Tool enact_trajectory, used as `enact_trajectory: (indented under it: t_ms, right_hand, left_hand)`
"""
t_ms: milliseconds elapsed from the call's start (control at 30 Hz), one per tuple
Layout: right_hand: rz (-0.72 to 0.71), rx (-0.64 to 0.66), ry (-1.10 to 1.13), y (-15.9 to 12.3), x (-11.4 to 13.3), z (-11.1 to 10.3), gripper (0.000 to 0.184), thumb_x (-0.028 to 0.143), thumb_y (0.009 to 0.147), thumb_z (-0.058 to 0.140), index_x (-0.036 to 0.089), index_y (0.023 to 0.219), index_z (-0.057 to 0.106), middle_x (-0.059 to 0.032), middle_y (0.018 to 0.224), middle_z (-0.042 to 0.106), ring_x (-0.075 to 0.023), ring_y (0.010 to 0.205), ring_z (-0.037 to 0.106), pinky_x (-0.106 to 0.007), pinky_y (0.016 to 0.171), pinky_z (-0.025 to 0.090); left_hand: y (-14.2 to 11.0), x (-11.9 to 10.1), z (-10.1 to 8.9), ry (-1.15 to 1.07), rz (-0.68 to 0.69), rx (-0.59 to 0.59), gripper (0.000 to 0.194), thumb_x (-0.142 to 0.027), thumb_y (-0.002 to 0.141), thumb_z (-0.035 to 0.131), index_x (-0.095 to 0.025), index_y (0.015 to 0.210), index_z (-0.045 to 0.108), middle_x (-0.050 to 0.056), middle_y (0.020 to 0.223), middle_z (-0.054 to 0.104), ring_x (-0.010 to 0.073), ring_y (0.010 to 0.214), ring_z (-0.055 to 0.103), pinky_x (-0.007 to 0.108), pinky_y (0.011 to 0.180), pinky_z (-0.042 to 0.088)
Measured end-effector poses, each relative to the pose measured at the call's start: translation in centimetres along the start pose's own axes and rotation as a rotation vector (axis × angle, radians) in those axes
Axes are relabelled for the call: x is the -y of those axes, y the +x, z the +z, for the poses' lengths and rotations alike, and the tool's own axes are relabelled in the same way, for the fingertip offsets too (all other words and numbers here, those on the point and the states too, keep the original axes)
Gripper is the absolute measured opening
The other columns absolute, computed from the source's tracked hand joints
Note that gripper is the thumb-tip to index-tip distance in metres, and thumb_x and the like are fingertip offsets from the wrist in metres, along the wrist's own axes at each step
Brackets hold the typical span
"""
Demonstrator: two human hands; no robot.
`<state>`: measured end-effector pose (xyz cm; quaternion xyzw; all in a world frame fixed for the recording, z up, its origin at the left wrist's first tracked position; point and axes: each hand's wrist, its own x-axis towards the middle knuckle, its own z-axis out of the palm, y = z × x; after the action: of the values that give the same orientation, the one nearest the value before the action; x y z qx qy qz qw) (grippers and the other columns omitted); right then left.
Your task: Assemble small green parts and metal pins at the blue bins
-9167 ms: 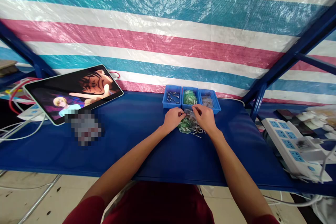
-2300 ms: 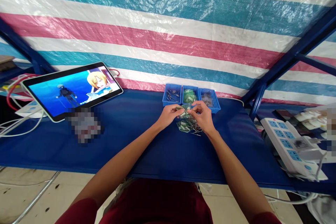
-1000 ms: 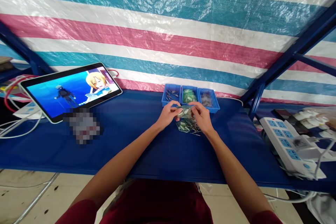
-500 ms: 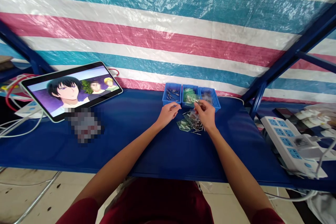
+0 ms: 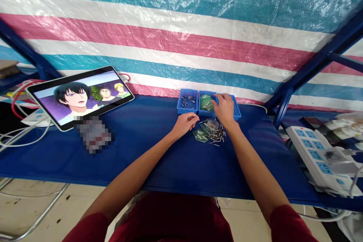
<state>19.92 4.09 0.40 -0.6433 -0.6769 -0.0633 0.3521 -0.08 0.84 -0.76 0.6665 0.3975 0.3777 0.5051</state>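
My left hand (image 5: pixel 185 124) rests by the near edge of the left blue bin (image 5: pixel 179 111), its fingers curled together; whatever they may hold is hidden. In that bin lie several thin metal pins (image 5: pixel 187 102). My right hand (image 5: pixel 225 109) reaches over the right blue bin (image 5: pixel 238 112), fingers apart and thumb towards the middle bin (image 5: pixel 206 114). Its fingers cover most of the right bin's contents. Green-tinted small plastic bags (image 5: pixel 206 103) fill the middle bin. Between my forearms lies a loose pile of metal pins (image 5: pixel 217 134) with green-tinted bags (image 5: pixel 200 135) at its left.
At the left stands a tablet (image 5: pixel 93 98) playing a cartoon, with a blurred-out item (image 5: pixel 95 135) before it. White cables (image 5: pixel 42 136) run beside the tablet. A power strip (image 5: pixel 312 151) lies at the right, beyond a blue frame post (image 5: pixel 283 107). Striped sheeting (image 5: pixel 170 41) hangs behind.
My right hand has moved from above the pile, where its fingertips were pinched, up to the right bin, and its fingers have spread. My left hand stays nearly in place.
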Motion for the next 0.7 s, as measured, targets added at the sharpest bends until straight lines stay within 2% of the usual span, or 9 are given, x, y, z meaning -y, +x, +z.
enact_trajectory:
  t_ms: [133, 267, 467, 600, 700]
  right_hand:
    - [-0.144, 0.127, 0.029, -0.5, 0.1, 1.2, 0.022, 0.018, 0.086, 0.054, 0.018, 0.096, 0.074, -0.0133, 0.098, 0.065, -0.028, 0.091, 0.057, -0.042, 0.085, 0.044]
    - [-0.165, 0.185, 0.061, 0.3, -0.7, 1.6, 0.021, 0.014, 0.081, 0.056, 0.019, 0.091, 0.074, -0.0107, 0.091, 0.066, -0.0255, 0.086, 0.059, -0.038, 0.079, 0.047]
    - [-0.227, 0.34, -0.012, 2.0, -0.8, 0.9, 0.021, 0.009, 0.075, 0.062, 0.016, 0.091, 0.073, -0.0105, 0.092, 0.068, -0.0251, 0.082, 0.062, -0.036, 0.076, 0.047]
    - [-0.255, 0.342, -0.055, 1.7, 0.4, -0.3, 0.026, 0.004, 0.074, 0.059, 0.016, 0.094, 0.072, -0.0121, 0.096, 0.068, -0.0267, 0.087, 0.062, -0.037, 0.079, 0.047]
    - [-0.232, 0.265, -0.015, 0.6, 1.1, -2.3, 0.022, 0.01, 0.081, 0.055, 0.016, 0.096, 0.07, -0.0118, 0.1, 0.067, -0.0267, 0.093, 0.061, -0.038, 0.083, 0.046]
  left_hand:
    - [0.0, 0.0, -0.1, -0.002, 0.011, -0.015, 0.023, -0.036, 0.082, 0.056, -0.015, 0.076, 0.063, -0.004, 0.051, 0.051, 0.0066, 0.04, 0.044, 0.02, 0.045, 0.034]
    - [0.1, -0.1, -0.1, -0.011, 0.01, -0.02, 0.023, -0.036, 0.082, 0.056, -0.015, 0.076, 0.063, -0.004, 0.051, 0.051, 0.007, 0.04, 0.045, 0.02, 0.045, 0.035]
    - [0.2, -0.2, -0.6, 0.033, 0.026, -0.039, 0.025, -0.038, 0.083, 0.055, -0.015, 0.077, 0.063, -0.003, 0.053, 0.052, 0.0087, 0.042, 0.047, 0.021, 0.048, 0.038]
    - [0.3, -0.7, -1.3, 0.342, 0.104, 0.024, 0.024, -0.037, 0.085, 0.053, -0.016, 0.082, 0.065, 0.001, 0.065, 0.061, 0.0137, 0.058, 0.057, 0.026, 0.062, 0.045]
    - [-0.2, -1.2, -1.5, 0.646, 0.151, 0.153, 0.029, -0.04, 0.087, 0.054, -0.018, 0.1, 0.066, 0.007, 0.095, 0.067, 0.0217, 0.088, 0.063, 0.033, 0.081, 0.048]
